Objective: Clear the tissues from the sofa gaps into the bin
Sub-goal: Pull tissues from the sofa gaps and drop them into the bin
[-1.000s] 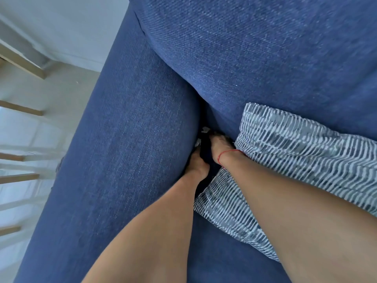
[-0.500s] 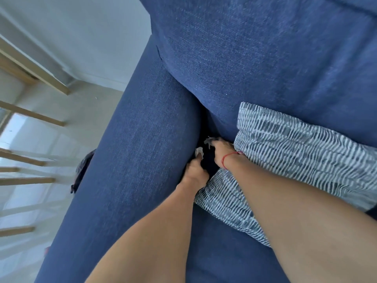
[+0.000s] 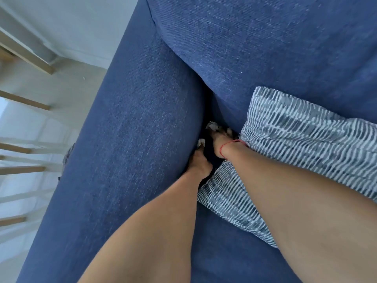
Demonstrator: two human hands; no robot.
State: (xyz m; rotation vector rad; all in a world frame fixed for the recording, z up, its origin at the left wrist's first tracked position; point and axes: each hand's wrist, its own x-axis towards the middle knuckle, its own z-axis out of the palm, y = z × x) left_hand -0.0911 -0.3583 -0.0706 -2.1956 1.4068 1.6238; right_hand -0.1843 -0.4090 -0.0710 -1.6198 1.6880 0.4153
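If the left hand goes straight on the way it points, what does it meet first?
Most likely the small tissue at the left hand's fingertips, in the sofa gap; whether they already touch is unclear.

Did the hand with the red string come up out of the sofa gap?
Yes. The right hand has risen slightly beside the striped cushion, so its crumpled white tissue now shows more.

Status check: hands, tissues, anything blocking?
Left hand pinching a tissue scrap at the sofa gap. Right hand on another tissue. Striped cushion crowds the right wrist. Bin not in view.
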